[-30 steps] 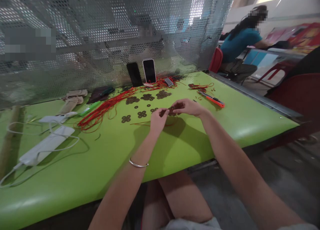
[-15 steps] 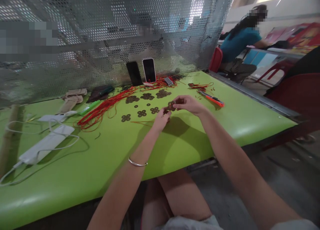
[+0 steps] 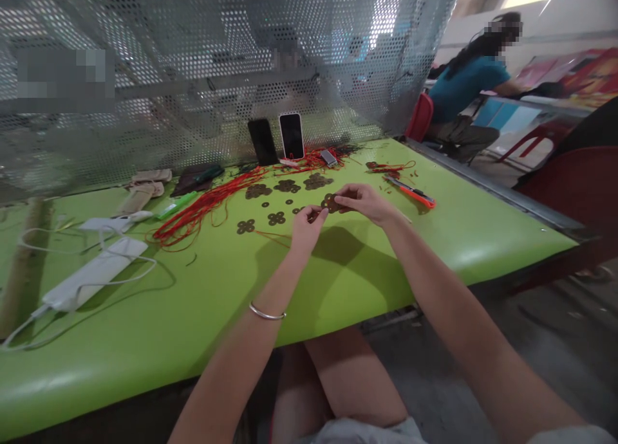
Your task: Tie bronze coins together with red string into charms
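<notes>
Over the green table [image 3: 434, 238] my right hand [image 3: 363, 201] pinches a dark flower-shaped cluster of coins [image 3: 331, 203] between thumb and fingers. My left hand [image 3: 307, 226] is closed just left of it, its fingertips meeting at the cluster's edge, where they seem to pinch a thin red cord. More coin clusters [image 3: 276, 218] lie flat on the table beyond my hands. A bundle of red cords [image 3: 203, 207] stretches to the left of them. A loose red cord [image 3: 270, 237] lies under my left hand.
Two phones [image 3: 291, 136] lean on the perforated metal screen [image 3: 193, 77] at the back. An orange utility knife [image 3: 411, 192] lies right of my hands. A white power bank with cables [image 3: 91, 277] sits at the left. A person in a teal shirt [image 3: 466, 83] sits beyond the table.
My hands have risen slightly and drawn together at the coin cluster. My right hand's grip shifted from covering the cluster to pinching its edge.
</notes>
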Tool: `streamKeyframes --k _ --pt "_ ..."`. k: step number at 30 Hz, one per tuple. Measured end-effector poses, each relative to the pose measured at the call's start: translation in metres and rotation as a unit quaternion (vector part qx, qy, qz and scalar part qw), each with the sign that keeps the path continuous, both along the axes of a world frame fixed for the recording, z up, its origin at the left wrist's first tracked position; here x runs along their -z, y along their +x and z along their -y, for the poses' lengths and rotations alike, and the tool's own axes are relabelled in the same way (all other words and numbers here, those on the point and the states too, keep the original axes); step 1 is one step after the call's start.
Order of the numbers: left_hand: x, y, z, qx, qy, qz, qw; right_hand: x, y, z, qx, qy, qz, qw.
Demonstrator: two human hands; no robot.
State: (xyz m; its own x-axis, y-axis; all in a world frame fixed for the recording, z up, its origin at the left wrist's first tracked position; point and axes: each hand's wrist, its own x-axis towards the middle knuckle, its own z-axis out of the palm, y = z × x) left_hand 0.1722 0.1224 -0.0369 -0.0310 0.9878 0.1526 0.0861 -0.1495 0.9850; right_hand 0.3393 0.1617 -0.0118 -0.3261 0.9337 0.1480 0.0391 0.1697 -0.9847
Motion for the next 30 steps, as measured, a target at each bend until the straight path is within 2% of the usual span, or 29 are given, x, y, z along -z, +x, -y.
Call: streamKeyframes --k 12,17,23,30 --pt "-0.0008 0.0000 -0.0001 -0.011 -0.002 0.018 1.000 0.0048 -0.0056 -0.0009 -0.016 0.003 -0.015 1.000" --pt "-0.0021 -0.0004 0.0005 -0.007 -0.006 0.020 1.000 0.0030 -0.0067 0.0001 0.016 0.029 -0.003 0.999" --pt "-0.0021 -0.0020 -0.0004 0.002 0.001 0.015 1.000 0.0006 -0.0069 0.0015 0.016 0.019 -0.001 1.000" --pt "-0.0024 -0.0029 -0.0014 -0.003 0.024 -0.008 1.000 0.0040 -0.0053 -0.0021 0.024 0.042 -0.006 0.999"
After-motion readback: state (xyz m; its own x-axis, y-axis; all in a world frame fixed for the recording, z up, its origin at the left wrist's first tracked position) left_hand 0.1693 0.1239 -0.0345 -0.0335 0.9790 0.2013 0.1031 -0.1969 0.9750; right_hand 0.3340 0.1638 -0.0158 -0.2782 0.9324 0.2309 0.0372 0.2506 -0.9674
